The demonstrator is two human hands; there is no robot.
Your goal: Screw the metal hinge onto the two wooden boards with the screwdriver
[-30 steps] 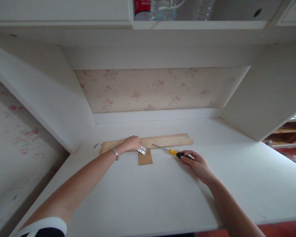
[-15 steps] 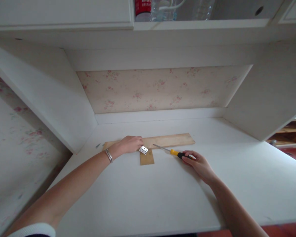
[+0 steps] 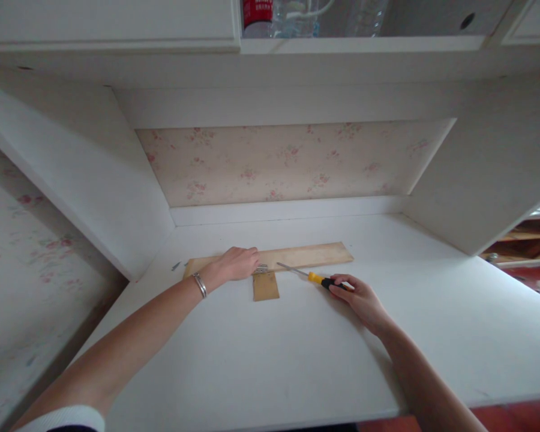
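Observation:
My left hand [image 3: 242, 263] is closed on a small silver metal hinge [image 3: 261, 268], which I see nearly edge-on at the fingertips. Below that hand lies a long pale wooden strip [image 3: 308, 255], flat on the white surface. A short brown wooden piece [image 3: 266, 287] sits in front of the strip, just under the hinge. My right hand [image 3: 353, 295] grips the black part of a yellow and black screwdriver [image 3: 315, 278]. Its metal shaft points left, and the tip is over the strip, to the right of the hinge.
A small grey metal piece [image 3: 176, 266] lies left of the strip. White side panels [image 3: 76, 162] and a back rail [image 3: 288, 210] enclose the white desk surface [image 3: 252, 360]. Overhead, a shelf [image 3: 364, 44] holds a red-labelled container [image 3: 258, 15] and clear plastic bottles.
The hinge has turned in my left hand, from showing its flat face with holes to lying nearly edge-on. My right hand and the screwdriver have barely moved; the view has shifted slightly.

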